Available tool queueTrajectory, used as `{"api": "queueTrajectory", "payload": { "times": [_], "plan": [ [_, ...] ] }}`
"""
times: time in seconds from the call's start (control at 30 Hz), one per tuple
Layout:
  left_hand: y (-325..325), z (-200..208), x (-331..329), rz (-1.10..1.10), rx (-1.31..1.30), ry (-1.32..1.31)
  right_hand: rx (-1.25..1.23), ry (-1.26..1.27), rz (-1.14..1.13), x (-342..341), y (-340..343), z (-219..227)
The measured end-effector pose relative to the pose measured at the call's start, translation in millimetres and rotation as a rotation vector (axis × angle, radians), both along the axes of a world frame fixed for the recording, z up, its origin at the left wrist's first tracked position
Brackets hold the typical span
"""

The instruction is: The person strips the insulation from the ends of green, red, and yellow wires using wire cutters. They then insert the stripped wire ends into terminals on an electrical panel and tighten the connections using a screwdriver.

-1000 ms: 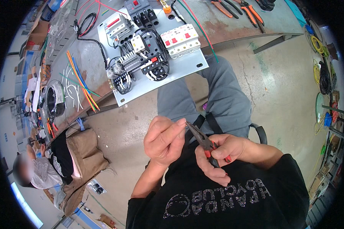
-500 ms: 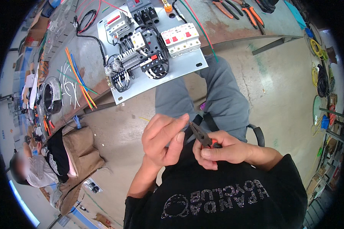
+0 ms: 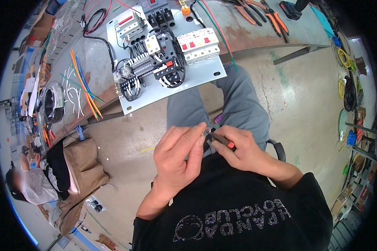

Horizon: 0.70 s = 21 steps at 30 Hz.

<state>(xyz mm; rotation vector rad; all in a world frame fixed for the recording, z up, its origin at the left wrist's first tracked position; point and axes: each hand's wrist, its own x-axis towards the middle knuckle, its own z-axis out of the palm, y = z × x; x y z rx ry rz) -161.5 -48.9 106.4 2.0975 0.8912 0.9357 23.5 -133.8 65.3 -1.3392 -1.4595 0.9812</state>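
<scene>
Above my lap, my left hand (image 3: 178, 152) pinches a small ring-like piece (image 3: 207, 131) between thumb and fingertips; it is too small to name exactly. My right hand (image 3: 243, 148) is closed round a pair of dark-jawed pliers (image 3: 220, 139) with red on the grips. The pliers' tip points left and meets the small piece, or nearly so. Beyond my hands, a metal mounting plate (image 3: 171, 90) rests on the workbench and juts past its edge. It carries a row of white circuit breakers (image 3: 199, 45), terminal blocks (image 3: 142, 66) and black wiring.
On the grey workbench (image 3: 226, 21) lie orange-handled pliers (image 3: 276, 23) at the right. Coloured wires (image 3: 84, 83) and white wire pieces (image 3: 73, 98) are at the left. Another person (image 3: 33, 184) sits at the far left beside a brown-draped chair (image 3: 86, 165). Coiled cables (image 3: 349, 94) hang at the right.
The right hand has turned and brought the pliers' tip to the left fingertips, with the jaws now lying flatter. A small ring-like piece now shows there. The view has shifted slightly.
</scene>
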Motion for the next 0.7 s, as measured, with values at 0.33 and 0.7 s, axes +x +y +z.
{"api": "queueTrajectory", "payload": {
  "times": [0.33, 0.7],
  "plan": [
    [-2, 2, 8, 0.011, -0.033, -0.031, 0.211, -0.232, -0.014, 13, 22, -20],
    [9, 6, -2, -0.124, 0.016, -0.003, -0.359, 0.448, 0.554, 42, 17, 2]
  ]
}}
